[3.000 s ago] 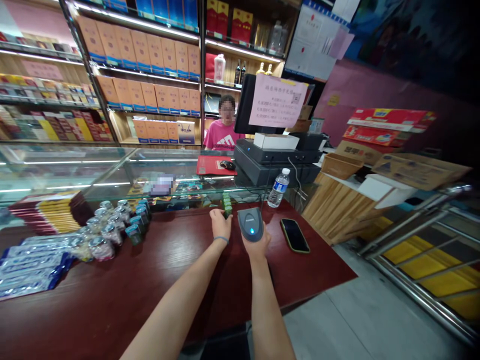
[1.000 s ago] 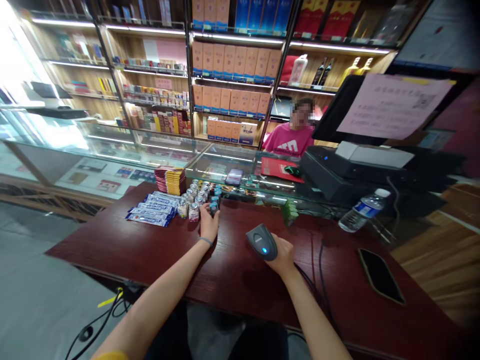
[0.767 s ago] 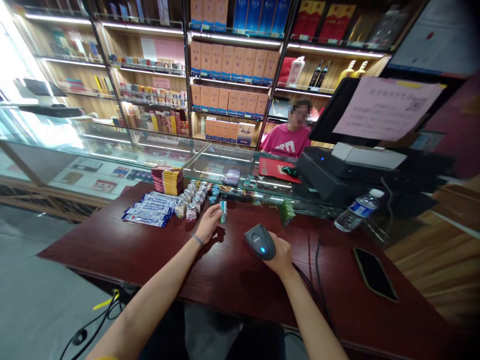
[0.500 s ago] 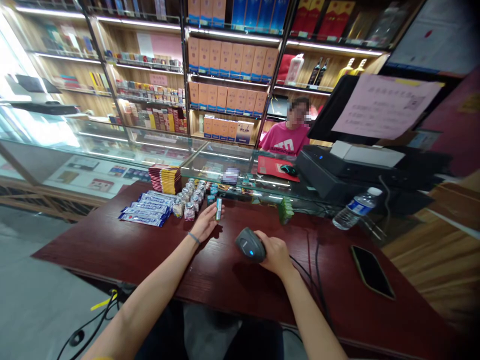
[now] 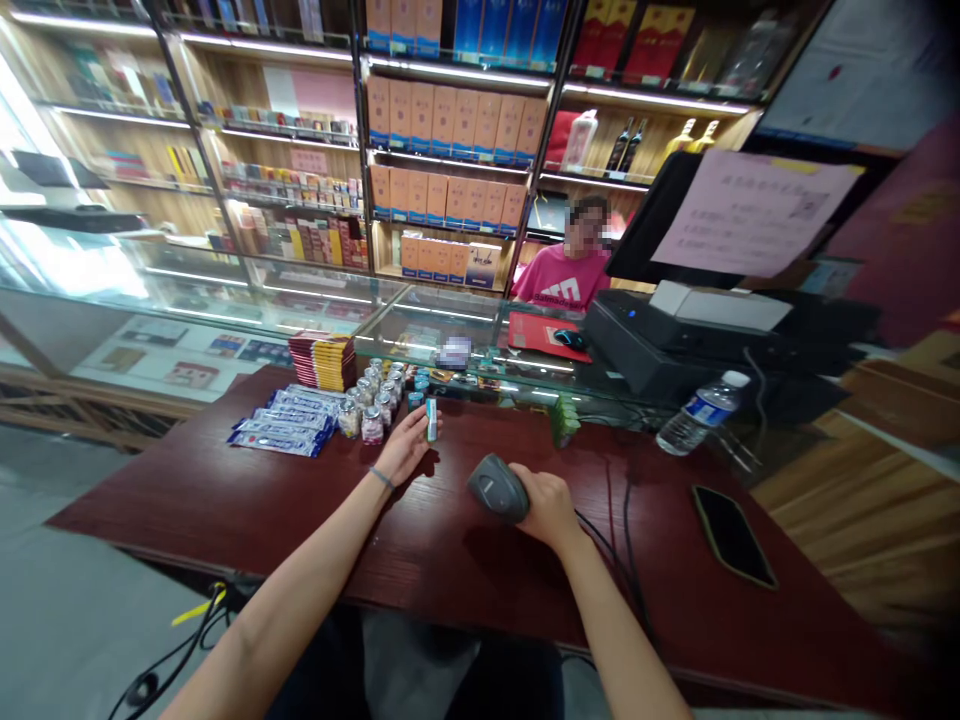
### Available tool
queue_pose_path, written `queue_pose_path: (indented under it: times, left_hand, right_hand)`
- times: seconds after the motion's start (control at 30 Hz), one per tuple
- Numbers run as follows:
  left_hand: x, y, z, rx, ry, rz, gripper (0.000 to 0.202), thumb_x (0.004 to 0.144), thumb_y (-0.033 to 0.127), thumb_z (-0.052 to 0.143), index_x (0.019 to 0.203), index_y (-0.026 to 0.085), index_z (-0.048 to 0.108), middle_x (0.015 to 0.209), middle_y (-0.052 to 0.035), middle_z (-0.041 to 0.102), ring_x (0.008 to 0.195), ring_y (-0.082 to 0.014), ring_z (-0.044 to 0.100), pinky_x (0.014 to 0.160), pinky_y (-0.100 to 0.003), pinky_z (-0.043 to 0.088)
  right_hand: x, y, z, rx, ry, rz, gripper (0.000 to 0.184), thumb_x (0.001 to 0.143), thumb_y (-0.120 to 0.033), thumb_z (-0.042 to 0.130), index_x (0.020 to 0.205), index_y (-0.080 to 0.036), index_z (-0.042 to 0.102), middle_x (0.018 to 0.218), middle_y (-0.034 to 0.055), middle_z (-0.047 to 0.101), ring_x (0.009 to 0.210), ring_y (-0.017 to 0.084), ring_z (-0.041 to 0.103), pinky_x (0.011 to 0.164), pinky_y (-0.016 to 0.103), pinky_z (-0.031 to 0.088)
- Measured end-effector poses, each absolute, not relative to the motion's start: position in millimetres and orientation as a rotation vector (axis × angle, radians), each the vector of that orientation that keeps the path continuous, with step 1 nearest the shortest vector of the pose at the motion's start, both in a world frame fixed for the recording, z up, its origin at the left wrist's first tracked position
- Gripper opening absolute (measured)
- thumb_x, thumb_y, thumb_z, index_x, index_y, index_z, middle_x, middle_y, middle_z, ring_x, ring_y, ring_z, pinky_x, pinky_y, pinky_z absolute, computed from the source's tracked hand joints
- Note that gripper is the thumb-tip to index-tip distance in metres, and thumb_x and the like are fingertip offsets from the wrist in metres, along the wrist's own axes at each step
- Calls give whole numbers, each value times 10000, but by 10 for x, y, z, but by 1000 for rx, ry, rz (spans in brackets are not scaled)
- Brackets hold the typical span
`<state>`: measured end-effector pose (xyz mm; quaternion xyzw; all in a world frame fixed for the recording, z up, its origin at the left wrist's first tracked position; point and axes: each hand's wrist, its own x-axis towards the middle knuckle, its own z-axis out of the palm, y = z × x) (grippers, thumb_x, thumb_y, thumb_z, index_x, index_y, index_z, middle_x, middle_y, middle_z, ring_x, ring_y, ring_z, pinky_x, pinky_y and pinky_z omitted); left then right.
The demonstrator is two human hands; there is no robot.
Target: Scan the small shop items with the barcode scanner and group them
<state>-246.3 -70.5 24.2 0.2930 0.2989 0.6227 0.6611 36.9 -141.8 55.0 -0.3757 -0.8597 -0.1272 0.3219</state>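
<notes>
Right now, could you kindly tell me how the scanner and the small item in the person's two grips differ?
Size: the scanner is clearly larger than the small item. Colour: the scanner is dark grey, while the small item shows white and blue-green. Pose: the scanner's broad head juts leftward from the right grip, whereas the small item stands roughly upright in the left grip. Both are held above the dark red table.

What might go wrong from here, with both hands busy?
The small container is held upright by its side in the left grip, so it might slip. That grip is also close to the jars and could knock one. The scanner in the right grip has a cable that may snag.
</notes>
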Motion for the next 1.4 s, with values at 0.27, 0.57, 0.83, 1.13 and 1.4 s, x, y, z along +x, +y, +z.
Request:
queue_pose_path:
  times: [0.27, 0.57, 0.83, 1.13, 1.4]
  left_hand:
    - [-2151, -717, 311, 932, 874, 1433, 484, 690, 347, 855, 1095, 175, 652, 1078, -71, 717, 1011, -202, 681, 904, -331, 538]
    - [-1059, -634, 292, 1234, 899, 1382, 346, 700, 253, 817, 996, 190, 650, 1025, -85, 734, 952, -223, 691, 929, -411, 541]
    - [-245, -598, 125, 1360, 1013, 1455, 263, 704, 148, 795, 945, 192, 697, 954, -73, 685, 935, -221, 643, 981, -432, 490]
    - [-190, -41, -5, 1338, 1175, 1482, 247, 697, 120, 786, 907, 195, 680, 930, -58, 653, 939, -225, 625, 1022, -456, 458]
    - [74, 469, -8, 1357, 1135, 1479, 237, 688, 107, 769, 867, 193, 639, 919, -60, 622, 976, -235, 616, 1024, -436, 443]
  right_hand:
    - [658, -1320, 548, -1037, -1920, -494, 272, 829, -332, 554, 1032, -162, 618, 746, 60, 717, 594, 189, 656, 589, 286, 459]
    - [1073, -1323, 535, -1317, -1653, -487, 254, 810, -383, 612, 959, -177, 609, 678, 44, 669, 592, 213, 650, 585, 290, 479]
    - [1369, -1289, 408, -1457, -1413, -544, 354, 750, -426, 643, 996, -177, 596, 665, 55, 663, 597, 243, 655, 581, 320, 507]
    - [1378, -1276, 413, -1450, -1380, -532, 363, 754, -427, 644, 1009, -172, 598, 669, 61, 672, 577, 253, 659, 559, 333, 522]
    - [1374, -1296, 420, -1402, -1362, -505, 314, 770, -394, 638, 1008, -195, 590, 673, 57, 661, 583, 254, 660, 558, 352, 542]
